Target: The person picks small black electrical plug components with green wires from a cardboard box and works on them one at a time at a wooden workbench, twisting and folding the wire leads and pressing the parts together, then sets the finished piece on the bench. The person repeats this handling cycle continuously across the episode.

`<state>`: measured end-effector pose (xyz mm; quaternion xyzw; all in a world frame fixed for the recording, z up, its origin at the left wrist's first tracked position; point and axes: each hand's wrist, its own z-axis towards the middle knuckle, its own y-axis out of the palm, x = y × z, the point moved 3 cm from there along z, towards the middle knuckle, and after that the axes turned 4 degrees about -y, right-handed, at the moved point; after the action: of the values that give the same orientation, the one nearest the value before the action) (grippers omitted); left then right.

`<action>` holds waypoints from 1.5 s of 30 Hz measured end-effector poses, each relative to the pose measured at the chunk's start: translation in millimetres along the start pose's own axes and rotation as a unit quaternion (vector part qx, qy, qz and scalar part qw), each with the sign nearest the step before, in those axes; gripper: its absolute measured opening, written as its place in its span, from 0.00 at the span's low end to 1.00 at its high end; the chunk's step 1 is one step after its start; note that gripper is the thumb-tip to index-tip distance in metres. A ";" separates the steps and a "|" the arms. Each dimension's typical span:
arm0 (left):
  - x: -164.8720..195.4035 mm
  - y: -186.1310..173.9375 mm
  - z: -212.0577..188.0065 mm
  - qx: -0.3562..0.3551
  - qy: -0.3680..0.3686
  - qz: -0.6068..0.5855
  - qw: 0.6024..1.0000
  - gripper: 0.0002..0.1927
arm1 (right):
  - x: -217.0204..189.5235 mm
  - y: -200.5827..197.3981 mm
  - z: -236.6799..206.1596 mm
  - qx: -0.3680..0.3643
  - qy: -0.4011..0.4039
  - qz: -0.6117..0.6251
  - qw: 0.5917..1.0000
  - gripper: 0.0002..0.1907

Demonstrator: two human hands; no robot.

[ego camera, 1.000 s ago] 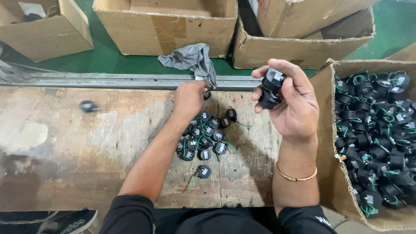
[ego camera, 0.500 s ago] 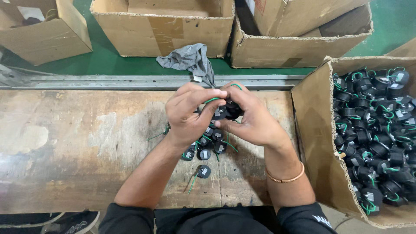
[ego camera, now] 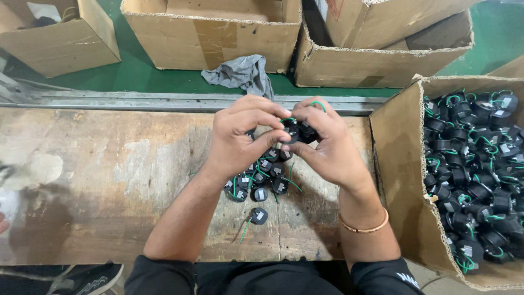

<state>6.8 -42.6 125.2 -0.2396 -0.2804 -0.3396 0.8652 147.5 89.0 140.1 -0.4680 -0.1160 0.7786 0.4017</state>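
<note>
Both hands meet above the middle of a worn wooden bench [ego camera: 109,186]. My left hand [ego camera: 240,136] and my right hand [ego camera: 325,142] pinch the same small black round part with green wire [ego camera: 297,131] between their fingertips. Under the hands lies a small pile of like black parts with green wires [ego camera: 259,177], and one such part [ego camera: 257,216] sits alone nearer to me. A bangle circles my right wrist.
A cardboard box [ego camera: 404,180] at the right holds several more black parts with green wires. More cardboard boxes [ego camera: 207,33] stand on the green floor beyond the bench, with a grey rag [ego camera: 240,71] by the metal rail.
One second ago my right hand held a black part up alone while my left reached into the pile. The hands have since come together on one part above the pile.
</note>
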 end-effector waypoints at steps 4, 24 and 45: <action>-11.9 6.7 -6.1 0.042 -0.164 -0.193 0.966 0.16 | -10.3 9.2 -0.2 -0.006 -0.016 -0.003 1.000 0.25; -111.9 -35.2 -25.6 -0.268 -0.398 0.442 0.758 0.20 | 25.0 -25.0 -18.6 0.179 0.049 0.642 0.744 0.18; 37.3 -37.2 -3.2 0.041 -0.016 0.076 0.996 0.20 | 9.4 34.9 -14.0 -0.076 0.011 0.257 0.963 0.29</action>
<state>3.8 -85.8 155.4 -0.2301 -0.2888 -0.2574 0.8930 138.7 70.4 107.2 -0.5200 -0.0461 0.8392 0.1522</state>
